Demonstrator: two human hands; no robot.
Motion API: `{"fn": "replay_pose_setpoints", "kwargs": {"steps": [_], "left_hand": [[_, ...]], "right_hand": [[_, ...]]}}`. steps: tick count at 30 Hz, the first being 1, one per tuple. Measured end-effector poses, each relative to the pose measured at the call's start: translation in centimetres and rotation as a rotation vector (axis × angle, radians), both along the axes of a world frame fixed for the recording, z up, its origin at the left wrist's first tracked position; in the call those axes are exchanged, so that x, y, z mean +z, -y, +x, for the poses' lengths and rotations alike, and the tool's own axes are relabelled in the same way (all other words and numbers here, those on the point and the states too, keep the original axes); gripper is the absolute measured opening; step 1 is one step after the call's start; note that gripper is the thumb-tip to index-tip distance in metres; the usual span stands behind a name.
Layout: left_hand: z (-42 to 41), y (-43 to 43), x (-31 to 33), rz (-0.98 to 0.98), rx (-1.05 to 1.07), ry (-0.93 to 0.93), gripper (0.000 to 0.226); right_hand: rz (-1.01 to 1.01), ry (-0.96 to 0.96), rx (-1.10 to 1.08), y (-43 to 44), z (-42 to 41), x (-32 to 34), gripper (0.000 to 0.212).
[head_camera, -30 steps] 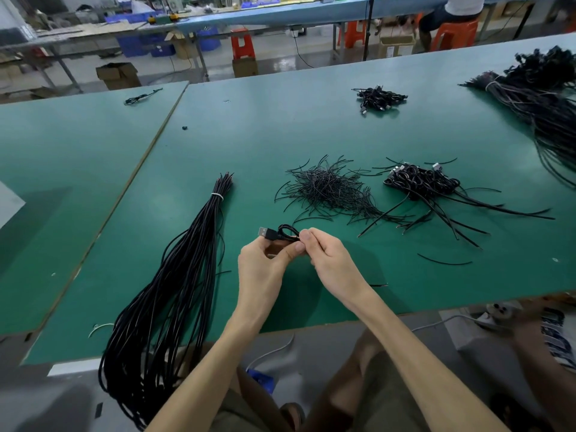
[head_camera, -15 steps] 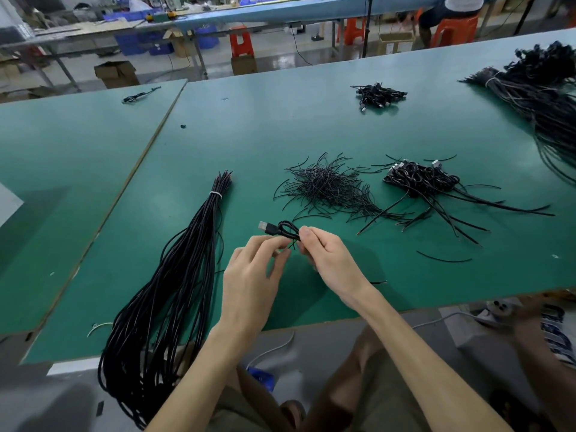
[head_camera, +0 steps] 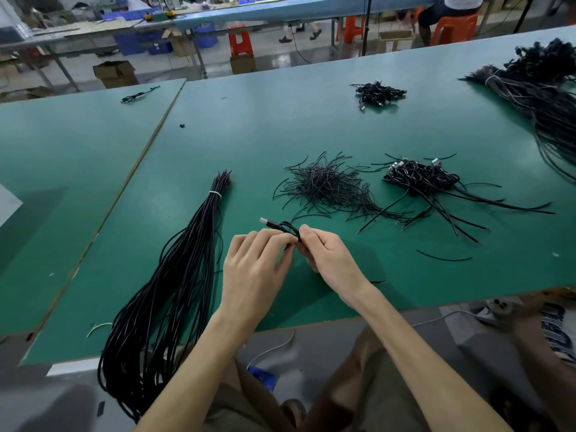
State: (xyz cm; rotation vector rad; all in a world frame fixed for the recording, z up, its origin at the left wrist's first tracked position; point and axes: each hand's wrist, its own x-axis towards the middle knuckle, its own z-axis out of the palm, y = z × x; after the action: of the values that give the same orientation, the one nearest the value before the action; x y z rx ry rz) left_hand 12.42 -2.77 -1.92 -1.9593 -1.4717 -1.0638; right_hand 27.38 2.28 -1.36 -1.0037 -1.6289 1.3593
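Cable [head_camera: 285,228] is a little black coil held just above the tabletop [head_camera: 280,129], not far in from its near edge, with the plug [head_camera: 265,221] poking out toward the far left. Left hand [head_camera: 258,269] has its fingertips curled over the coil and right hand [head_camera: 330,260] pinches it from the other side, so both are gripping it.

Looks to me like the coil is getting tied off. To do that well, hold the loops flat and tight with one hand so they don't spring open. Let the other hand wrap round the middle, snug and clear of the plug. Can't make out a tie in the fingers though, too small to tell.

Long bundle [head_camera: 174,275] hangs over the near edge on the left. Further in, loose strands [head_camera: 324,185] (ties, I'd guess) sit mid-table, with the done coils [head_camera: 420,179] just beside them on the right. Another small pile [head_camera: 378,93] lies near the far edge.
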Motion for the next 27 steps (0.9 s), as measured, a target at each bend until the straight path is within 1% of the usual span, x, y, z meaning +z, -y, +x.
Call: {"fn": "replay_pose_setpoints", "kwargs": {"steps": [5, 9, 11, 12, 14, 16, 18, 20, 22, 24, 26, 27], "left_hand": [[0.6, -0.2, -0.4, 0.061, 0.051, 0.019, 0.013], [0.9, -0.2, -0.4, 0.025, 0.089, 0.092, 0.013], [1.5, -0.1, -0.3, -0.029, 0.121, 0.167, 0.013], [1.9, 0.0, -0.2, -0.079, 0.152, 0.242, 0.013], [2.9, 0.2, 0.1, -0.222, 0.224, 0.453, 0.013], [3.7, 0.3, 0.4, -0.359, 0.239, 0.676, 0.011], [4.3, 0.1, 0.7, -0.437, 0.162, 0.939, 0.009], [4.8, -0.3, 1.4, -0.470, 0.082, 1.200, 0.011], [5.4, -0.6, 2.0, -0.522, 0.043, 1.383, 0.016], [5.6, -0.6, 2.6, -0.622, 0.014, 1.528, 0.025], [5.4, -0.5, 3.3, -0.746, -0.095, 1.725, 0.029], [5.4, -0.4, 3.6, -0.791, -0.169, 1.823, 0.026]], "right_hand": [[0.011, 0.003, 0.002, 0.0, -0.1, -0.2, 0.046], [0.036, 0.016, 0.006, 0.1, -0.3, -0.2, 0.046], [0.043, 0.027, 0.002, 0.1, -0.3, -0.2, 0.045], [0.046, 0.029, -0.003, 0.1, -0.4, -0.1, 0.045], [0.050, 0.018, -0.016, 0.1, -0.3, -0.1, 0.046], [0.058, 0.007, -0.028, 0.2, -0.3, -0.1, 0.046], [0.063, -0.008, -0.038, 0.2, -0.1, 0.0, 0.044], [0.068, -0.035, -0.055, 0.2, 0.0, 0.0, 0.043], [0.085, -0.070, -0.073, 0.2, 0.1, 0.0, 0.042], [0.112, -0.102, -0.092, 0.2, 0.2, 0.1, 0.041], [0.124, -0.139, -0.106, 0.2, 0.3, -0.1, 0.040], [0.129, -0.149, -0.107, 0.1, 0.4, -0.3, 0.039]]}}
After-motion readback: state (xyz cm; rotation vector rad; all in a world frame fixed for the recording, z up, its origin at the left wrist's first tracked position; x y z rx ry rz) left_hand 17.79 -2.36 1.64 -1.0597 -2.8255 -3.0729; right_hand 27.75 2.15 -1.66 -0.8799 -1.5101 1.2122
